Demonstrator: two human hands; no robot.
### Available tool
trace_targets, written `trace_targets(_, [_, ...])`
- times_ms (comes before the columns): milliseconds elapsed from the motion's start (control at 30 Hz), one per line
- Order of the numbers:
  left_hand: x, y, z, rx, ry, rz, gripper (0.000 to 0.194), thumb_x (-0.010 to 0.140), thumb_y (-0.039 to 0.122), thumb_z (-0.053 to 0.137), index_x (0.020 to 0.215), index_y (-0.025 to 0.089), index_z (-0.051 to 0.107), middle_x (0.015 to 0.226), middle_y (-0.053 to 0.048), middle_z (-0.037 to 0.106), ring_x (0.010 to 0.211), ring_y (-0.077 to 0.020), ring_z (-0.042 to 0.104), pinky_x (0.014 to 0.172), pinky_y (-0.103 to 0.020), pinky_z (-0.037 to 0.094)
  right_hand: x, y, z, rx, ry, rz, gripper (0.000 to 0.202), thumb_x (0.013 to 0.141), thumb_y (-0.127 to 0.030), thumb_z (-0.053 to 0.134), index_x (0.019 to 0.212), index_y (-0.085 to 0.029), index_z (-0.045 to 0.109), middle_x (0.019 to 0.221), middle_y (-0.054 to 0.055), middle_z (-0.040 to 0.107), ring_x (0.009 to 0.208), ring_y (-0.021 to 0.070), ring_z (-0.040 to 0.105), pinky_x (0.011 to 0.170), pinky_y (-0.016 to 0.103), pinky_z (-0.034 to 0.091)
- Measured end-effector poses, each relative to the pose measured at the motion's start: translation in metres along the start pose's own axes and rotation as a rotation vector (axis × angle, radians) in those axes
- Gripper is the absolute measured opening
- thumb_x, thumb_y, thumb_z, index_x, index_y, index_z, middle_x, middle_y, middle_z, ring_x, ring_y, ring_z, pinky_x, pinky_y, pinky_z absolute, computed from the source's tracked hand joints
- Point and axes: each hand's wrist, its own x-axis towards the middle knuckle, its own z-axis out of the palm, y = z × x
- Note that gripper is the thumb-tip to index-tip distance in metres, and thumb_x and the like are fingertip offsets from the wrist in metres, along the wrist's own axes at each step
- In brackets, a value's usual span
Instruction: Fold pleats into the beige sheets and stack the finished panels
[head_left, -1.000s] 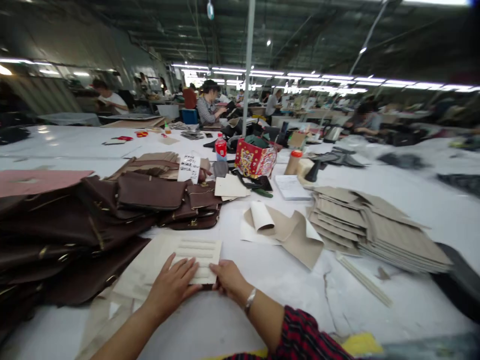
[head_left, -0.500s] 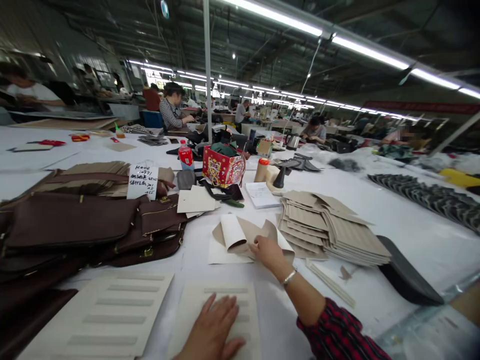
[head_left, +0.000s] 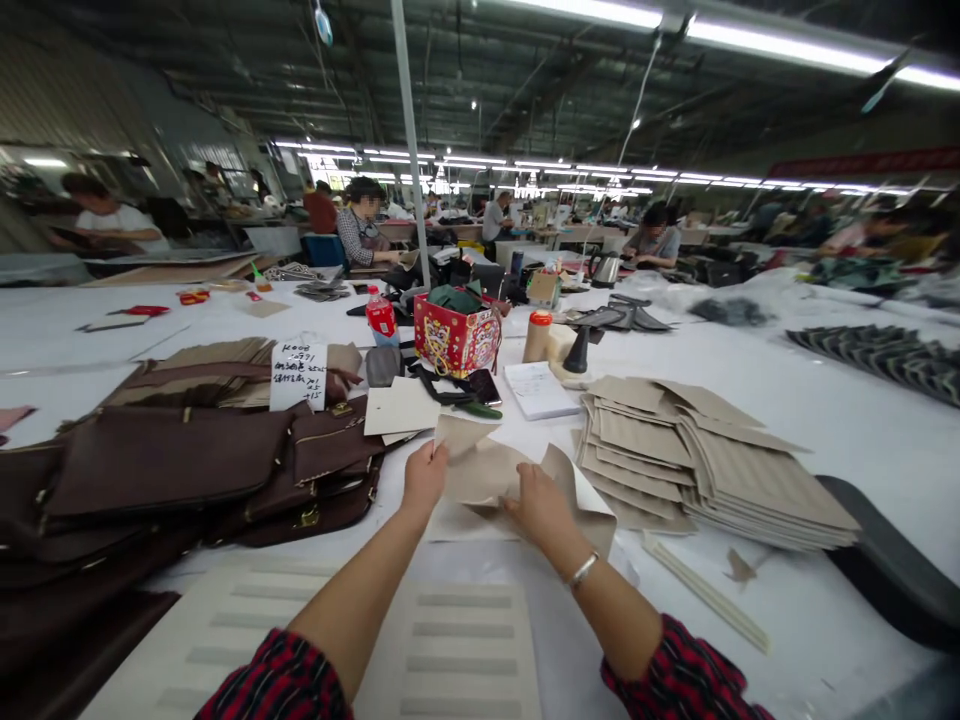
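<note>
A thin brown sheet (head_left: pixel 480 475) with a white underside lies buckled and curling on the white table in front of me. My left hand (head_left: pixel 425 480) pinches its left edge between thumb and fingers. Bent over the sheet's right part, my right hand (head_left: pixel 543 503) grips a fold of it, with a silvery bracelet at the wrist. Nearer to me, below my forearms, lie a pale panel with grey strips (head_left: pixel 525 650) and a second striped panel (head_left: pixel 161 640), partly covered by my left sleeve. A fanned stack of brown pieces (head_left: pixel 757 480) sits right of my right hand.
Dark brown leather bags (head_left: pixel 172 450) fill the left side, beside a handwritten card (head_left: pixel 298 375). Behind the sheet stand a red patterned box (head_left: pixel 454 335), a bottle (head_left: pixel 382 318), a notepad (head_left: pixel 541 390) and a phone (head_left: pixel 484 387). A black curved piece (head_left: pixel 892 560) lies right. Co-workers sit farther back.
My left hand has left the striped panel and moved forward to the brown sheet's left edge. The sheet's rolled left side is now opened out. My right hand stays on the sheet.
</note>
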Motion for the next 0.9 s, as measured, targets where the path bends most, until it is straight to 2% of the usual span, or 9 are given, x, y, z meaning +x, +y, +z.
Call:
trace_targets(133, [-0.028,0.023,-0.047,-0.167,-0.006,0.029,0.046,0.086,0.046,0.033,0.096,0.011,0.060,0.076,-0.005,0.065,0.069,-0.0186,0.059,0.058,-0.026,0.045,-0.007,-0.030,-0.049,0.145,0.389,-0.301,0.073,0.070,-0.038,0.062,0.132,-0.014,0.031,0.131,0.015,0.038,0.120,0.0271,0.035,0.097,0.041,0.029])
trace_targets(200, [-0.047,0.040,-0.070,-0.302,-0.108,0.056,0.041,0.082,0.046,0.042,0.095,0.013,0.062,0.074,-0.003,0.065,0.068,-0.0178,0.059,0.059,-0.025,0.045,-0.014,-0.041,-0.077,0.233,0.259,-0.355,0.060,0.070,-0.039,0.061,0.122,-0.016,0.044,0.120,0.012,0.050,0.109,0.0252,0.045,0.090,0.037,0.036])
trace_targets(267, [-0.070,0.050,-0.090,-0.418,-0.231,0.062,0.035,0.077,0.043,0.052,0.091,0.014,0.064,0.075,-0.002,0.065,0.071,-0.0181,0.059,0.063,-0.025,0.046,-0.027,-0.046,-0.100,0.297,-0.086,-0.384,0.035,0.074,-0.040,0.056,0.099,-0.016,0.060,0.091,0.005,0.062,0.084,0.0196,0.056,0.074,0.030,0.043])
trace_targets(333, [-0.097,0.049,-0.101,-0.497,-0.375,0.035,0.033,0.070,0.038,0.062,0.093,0.014,0.064,0.080,-0.002,0.065,0.077,-0.0196,0.059,0.068,-0.027,0.046,-0.047,-0.044,-0.115,0.373,-0.339,-0.398,0.028,0.078,-0.040,0.048,0.079,-0.016,0.063,0.068,-0.001,0.059,0.065,0.0133,0.054,0.062,0.024,0.042])
trace_targets(433, [-0.146,0.027,-0.097,-0.677,-0.660,-0.119,0.036,0.063,0.030,0.069,0.094,0.014,0.063,0.084,-0.004,0.067,0.082,-0.0222,0.060,0.075,-0.032,0.047,-0.085,-0.034,-0.125,0.522,-0.235,-0.322,0.030,0.083,-0.037,0.040,0.078,-0.016,0.060,0.069,-0.003,0.058,0.068,0.0112,0.052,0.063,0.021,0.040])
trace_targets(500, [-0.180,0.010,-0.082,-0.878,-0.730,-0.291,0.030,0.066,0.030,0.068,0.091,0.012,0.064,0.083,-0.007,0.067,0.082,-0.0227,0.061,0.077,-0.035,0.048,-0.111,-0.024,-0.120,0.606,-0.135,-0.224,0.029,0.084,-0.037,0.038,0.083,-0.017,0.059,0.077,-0.002,0.060,0.074,0.0125,0.053,0.066,0.022,0.041])
trace_targets(600, [-0.216,-0.003,-0.057,-1.215,-0.509,-0.507,0.034,0.074,0.031,0.062,0.103,0.015,0.057,0.096,-0.008,0.066,0.088,-0.0218,0.062,0.079,-0.037,0.049,-0.144,-0.009,-0.094,0.723,-0.113,-0.022,0.033,0.085,-0.042,0.037,0.088,-0.017,0.058,0.081,0.001,0.062,0.073,0.0149,0.055,0.064,0.024,0.043])
trace_targets(700, [-0.231,0.000,-0.047,-1.294,-0.326,-0.601,0.042,0.078,0.034,0.056,0.117,0.020,0.047,0.107,-0.007,0.062,0.091,-0.0206,0.062,0.081,-0.037,0.050,-0.171,0.001,-0.060,0.830,-0.136,0.136,0.032,0.083,-0.042,0.041,0.094,-0.017,0.056,0.084,0.003,0.063,0.076,0.0167,0.057,0.065,0.026,0.045])
trace_targets(900, [-0.247,0.012,-0.053,-1.171,-0.583,-0.564,0.070,0.066,0.024,0.071,0.127,0.025,0.037,0.113,-0.007,0.059,0.097,-0.0225,0.059,0.086,-0.037,0.047,-0.205,-0.005,-0.024,1.145,-0.346,0.228,0.038,0.074,-0.037,0.055,0.107,-0.019,0.051,0.098,0.005,0.063,0.086,0.0194,0.059,0.072,0.029,0.048])
